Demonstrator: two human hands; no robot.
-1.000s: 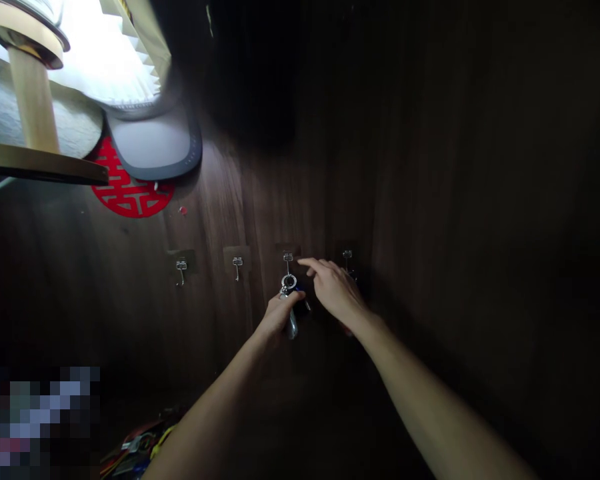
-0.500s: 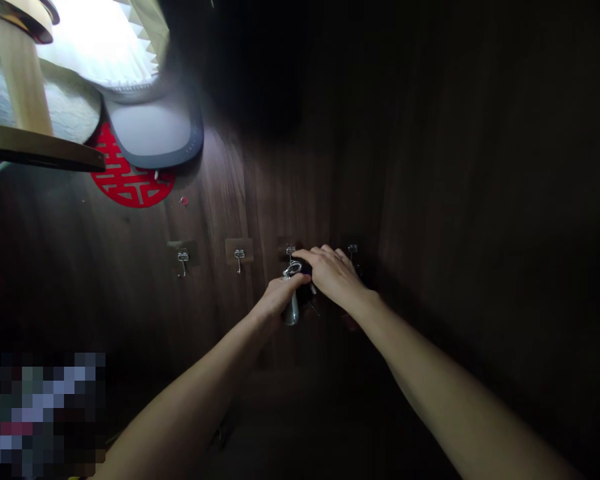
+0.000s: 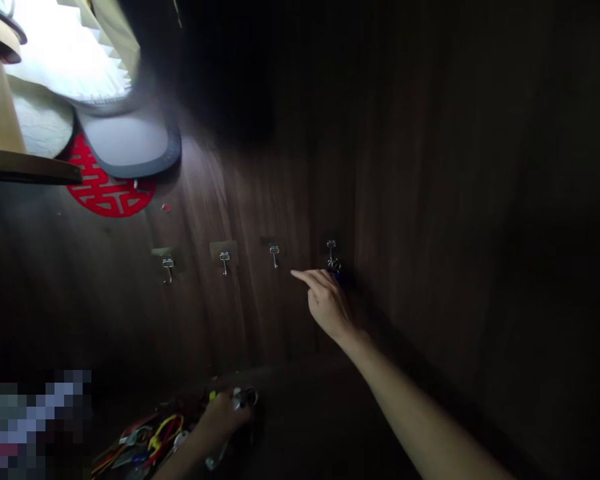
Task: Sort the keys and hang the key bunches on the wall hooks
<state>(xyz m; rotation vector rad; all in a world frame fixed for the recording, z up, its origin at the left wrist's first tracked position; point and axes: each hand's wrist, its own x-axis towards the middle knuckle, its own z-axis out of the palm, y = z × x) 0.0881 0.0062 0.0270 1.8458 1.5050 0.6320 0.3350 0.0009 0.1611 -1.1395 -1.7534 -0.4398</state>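
Low in the view, my left hand (image 3: 220,421) is closed round a bunch of keys (image 3: 244,398) on metal rings. It is beside a heap of colourful corded items (image 3: 155,437). My right hand (image 3: 327,303) is raised before the wooden panel, index finger stretched out to the left, with nothing visible in its grasp. Just behind its knuckles, a dark bunch with metal rings (image 3: 334,268) hangs from the rightmost hook (image 3: 331,247). To the left of the fingertip, the third hook (image 3: 275,257) is bare.
Two more metal hooks, one at the far left (image 3: 168,267) and one beside it (image 3: 225,261), line the dark wood panel (image 3: 250,193). A red paper-cut (image 3: 113,200), a grey rounded device (image 3: 135,143) and a bright pleated lampshade (image 3: 75,60) occupy the upper left.
My left hand has moved down and left with the keys, from the third hook to the heap. My right hand has come away from that hook and is slightly lower. The view has shifted right.
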